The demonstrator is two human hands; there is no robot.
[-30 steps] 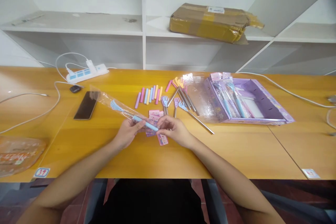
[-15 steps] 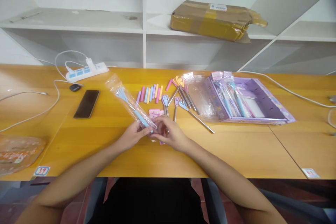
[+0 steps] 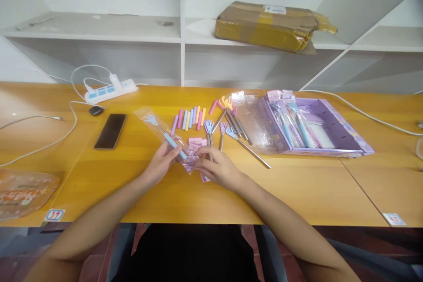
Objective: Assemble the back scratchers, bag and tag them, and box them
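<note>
A blue back scratcher with a hand-shaped end lies inside a clear plastic bag. Thumb and fingers of my left hand close around it through the film, near the handle. At the bag's lower end, the fingers of my right hand pinch the crinkled plastic. Pink cards lie just beyond my hands, partly covered by my right one. Behind them are several loose coloured handles in a row. To their right lie several metal-rod scratchers without handles.
A purple box at the right holds bagged scratchers, with clear bags beside it. Left are a phone, a power strip with cables and an orange-printed bag. A taped carton sits on the shelf.
The bagged scratcher has slid slightly down and left. My right fingers have shifted on the bag's end, where the plastic now shows more crumpled.
</note>
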